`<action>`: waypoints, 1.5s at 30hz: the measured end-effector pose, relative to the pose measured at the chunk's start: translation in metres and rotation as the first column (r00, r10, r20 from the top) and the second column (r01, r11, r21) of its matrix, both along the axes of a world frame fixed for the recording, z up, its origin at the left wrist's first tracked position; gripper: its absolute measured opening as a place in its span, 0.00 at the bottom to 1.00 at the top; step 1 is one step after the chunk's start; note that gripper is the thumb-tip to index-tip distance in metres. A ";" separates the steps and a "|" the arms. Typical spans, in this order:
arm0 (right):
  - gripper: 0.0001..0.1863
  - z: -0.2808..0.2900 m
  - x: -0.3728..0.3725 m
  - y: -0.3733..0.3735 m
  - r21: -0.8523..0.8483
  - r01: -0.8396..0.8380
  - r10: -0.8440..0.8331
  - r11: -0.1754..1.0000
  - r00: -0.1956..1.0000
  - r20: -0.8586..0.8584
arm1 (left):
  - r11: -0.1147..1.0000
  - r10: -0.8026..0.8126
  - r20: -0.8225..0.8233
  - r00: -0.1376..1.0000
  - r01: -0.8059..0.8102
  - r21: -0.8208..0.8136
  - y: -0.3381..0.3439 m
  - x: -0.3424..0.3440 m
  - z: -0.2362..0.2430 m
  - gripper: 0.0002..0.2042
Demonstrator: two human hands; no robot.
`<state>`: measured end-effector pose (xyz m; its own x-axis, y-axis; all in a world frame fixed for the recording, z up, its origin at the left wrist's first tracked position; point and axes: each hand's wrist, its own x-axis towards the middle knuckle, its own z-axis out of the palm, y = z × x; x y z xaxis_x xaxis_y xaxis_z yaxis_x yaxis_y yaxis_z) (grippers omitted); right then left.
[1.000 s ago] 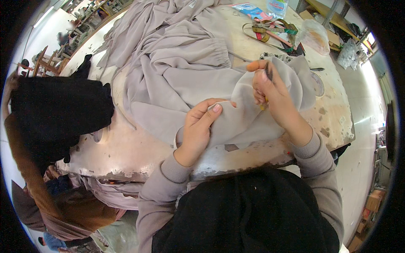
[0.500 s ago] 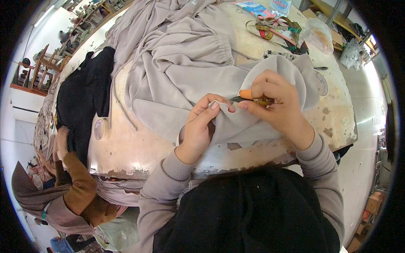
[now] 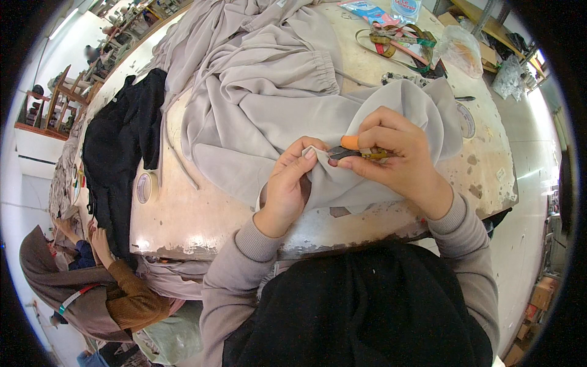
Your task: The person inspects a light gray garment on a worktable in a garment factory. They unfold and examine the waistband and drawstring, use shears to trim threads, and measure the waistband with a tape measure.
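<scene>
My right hand [image 3: 397, 162] has come down and across to meet my left hand [image 3: 284, 186]. A second ago it was up and well apart, over the cloth; half a second ago it was close in, and now the dark metal blades of the small yellow-handled snips [image 3: 344, 152] lie right at the fold I am pinching. That, I judge, turns the work from reaching to fine trimming at the edge, though whether the blades have bitten anything I cannot tell.

My left thumb and forefinger are closed on a little peak of the pale grey, softly draped fabric garment [image 3: 244, 125], and this grip has hardly moved. My right thumb and fingers are wrapped round the snips, a bright orange fingertip cover [image 3: 350, 142] sitting just above the blades; how far apart the blades stand is too small to make out.

The garment lies spread over the worn, pale tabletop [image 3: 214, 217], its held part near the edge in front of me. To my left, the black cloth garment [image 3: 119, 144] that was lifted up a second ago now lies flat, with a co-worker's hand [image 3: 101, 243] at its near edge.
</scene>
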<state>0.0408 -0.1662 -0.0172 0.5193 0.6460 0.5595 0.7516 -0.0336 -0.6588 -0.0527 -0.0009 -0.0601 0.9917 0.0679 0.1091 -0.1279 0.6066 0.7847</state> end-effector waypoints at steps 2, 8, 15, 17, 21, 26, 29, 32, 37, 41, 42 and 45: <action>0.13 -0.001 0.000 0.001 0.013 0.001 -0.001 1.000 1.000 0.011 | 1.000 -0.011 -0.001 1.000 0.011 -0.011 0.000 0.000 0.000 0.08; 0.13 -0.002 -0.001 0.001 0.031 -0.008 0.007 0.999 1.000 0.018 | 1.000 -0.008 -0.022 1.000 0.008 -0.004 0.000 -0.001 0.001 0.08; 0.10 0.000 -0.001 0.004 0.111 -0.020 0.029 0.994 0.996 -0.083 | 1.000 -0.015 0.003 1.000 0.015 0.009 0.000 0.000 0.003 0.09; 0.10 -0.001 -0.002 0.007 0.249 0.036 0.104 0.968 0.843 -0.528 | 1.000 -0.018 -0.004 1.000 0.019 0.024 0.000 0.000 0.004 0.10; 0.10 -0.003 -0.004 0.007 0.076 -0.019 0.059 0.997 0.820 -0.569 | 1.000 -0.009 -0.109 0.994 0.009 -0.004 -0.002 -0.002 0.005 0.11; 0.10 -0.005 -0.003 0.004 -0.028 -0.134 0.101 0.991 0.855 -0.508 | 0.997 -0.079 -0.119 0.990 0.077 -0.014 -0.002 0.000 0.003 0.11; 0.11 -0.005 -0.002 0.005 -0.010 -0.162 0.109 0.987 0.709 -0.697 | 0.991 -0.133 -0.127 0.983 0.134 -0.004 -0.002 0.000 0.001 0.11; 0.12 -0.004 -0.003 0.006 0.190 -0.085 0.201 0.978 0.621 -0.758 | 0.990 -0.143 -0.117 0.983 0.142 -0.023 -0.002 0.000 0.001 0.12; 0.12 -0.002 -0.001 0.002 0.342 -0.054 0.309 0.938 0.580 -0.754 | 0.999 -0.031 -0.066 0.997 0.031 0.007 0.000 -0.001 0.004 0.12; 0.11 -0.001 0.001 0.000 0.127 -0.086 0.130 0.988 0.908 -0.399 | 0.998 0.063 -0.061 0.996 -0.063 -0.004 0.001 -0.003 0.007 0.12; 0.11 -0.001 0.001 0.000 0.090 -0.065 0.089 0.994 0.955 -0.284 | 0.997 0.072 -0.053 0.996 -0.073 -0.008 0.001 -0.003 0.007 0.12; 0.11 -0.002 -0.001 0.000 0.037 -0.049 0.057 0.998 0.972 -0.230 | 0.998 0.069 -0.050 0.996 -0.069 0.002 0.000 -0.003 0.006 0.11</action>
